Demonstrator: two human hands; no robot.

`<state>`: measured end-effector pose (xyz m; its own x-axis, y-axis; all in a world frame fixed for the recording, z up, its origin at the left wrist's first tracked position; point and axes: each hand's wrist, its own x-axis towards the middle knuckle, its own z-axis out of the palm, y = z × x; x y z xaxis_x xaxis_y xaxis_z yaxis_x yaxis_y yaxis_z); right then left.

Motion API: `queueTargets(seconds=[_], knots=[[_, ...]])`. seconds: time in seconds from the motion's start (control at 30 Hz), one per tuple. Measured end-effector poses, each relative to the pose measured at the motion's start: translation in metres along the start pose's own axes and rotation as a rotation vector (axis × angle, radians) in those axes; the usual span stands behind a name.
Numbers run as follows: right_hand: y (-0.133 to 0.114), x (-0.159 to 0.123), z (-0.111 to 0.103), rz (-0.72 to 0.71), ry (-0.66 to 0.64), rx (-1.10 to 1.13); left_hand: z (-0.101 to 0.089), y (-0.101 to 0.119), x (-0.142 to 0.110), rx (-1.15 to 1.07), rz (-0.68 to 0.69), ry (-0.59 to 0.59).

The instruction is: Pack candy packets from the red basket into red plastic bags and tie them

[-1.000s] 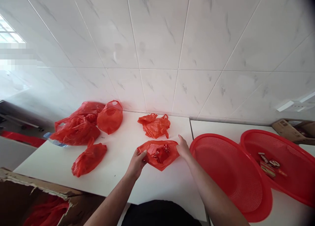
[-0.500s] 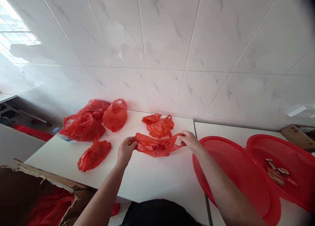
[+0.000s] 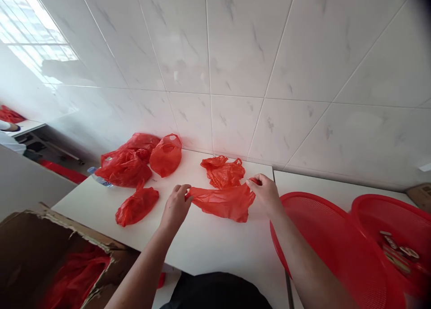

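Observation:
A thin red plastic bag (image 3: 224, 203) is stretched sideways between my two hands, low over the white table. My left hand (image 3: 177, 205) pinches its left top corner, and my right hand (image 3: 264, 192) grips the right top corner with the fingers closed. The bag's mouth is drawn nearly straight, and I cannot make out what is inside. Just behind it lies a crumpled red bag (image 3: 224, 170) with loop handles. A filled, knotted red bag (image 3: 137, 205) rests to the left of my left hand.
Further left stand a large red bag pile (image 3: 126, 165), an upright red bag (image 3: 166, 156) and a plastic bottle (image 3: 99, 177). Two red baskets (image 3: 323, 237) sit at the right, the farther one with small items. A torn cardboard box (image 3: 81, 230) holds red plastic at lower left.
The bag's mouth, open before, is now pulled taut and nearly closed, with the bag hanging flatter. My right hand has turned its grip. The view has shifted left.

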<state>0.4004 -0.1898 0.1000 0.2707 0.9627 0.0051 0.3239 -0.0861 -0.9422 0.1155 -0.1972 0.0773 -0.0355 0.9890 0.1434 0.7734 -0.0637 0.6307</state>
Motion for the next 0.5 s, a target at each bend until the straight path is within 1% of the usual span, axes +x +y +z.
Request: queueTargets(seconds=[0.07,0.13,0.2,0.27,0.3,0.37,0.4,0.5], knots=[[0.007,-0.004,0.000,-0.005,0.012,0.145,-0.006,0.015,-0.002,-0.034,0.063,0.001],[0.014,-0.011,0.003,0.013,-0.035,0.391,-0.008,0.032,-0.002,-0.176,0.076,-0.057],[0.017,-0.019,0.009,0.047,-0.079,0.625,-0.006,0.049,-0.001,-0.421,0.030,-0.193],[0.016,-0.028,0.014,0.077,-0.111,0.754,-0.001,0.063,0.000,-0.672,-0.028,-0.342],[0.014,-0.033,0.015,0.082,-0.123,0.772,0.002,0.070,0.001,-0.763,-0.042,-0.396],[0.009,-0.043,0.016,0.076,-0.187,0.714,0.007,0.080,0.001,-0.858,-0.036,-0.455],[0.006,-0.047,0.015,0.069,-0.250,0.650,0.009,0.084,0.000,-0.883,-0.021,-0.474],[0.000,-0.056,0.016,0.048,-0.513,0.428,0.014,0.093,-0.003,-0.964,0.026,-0.540]])
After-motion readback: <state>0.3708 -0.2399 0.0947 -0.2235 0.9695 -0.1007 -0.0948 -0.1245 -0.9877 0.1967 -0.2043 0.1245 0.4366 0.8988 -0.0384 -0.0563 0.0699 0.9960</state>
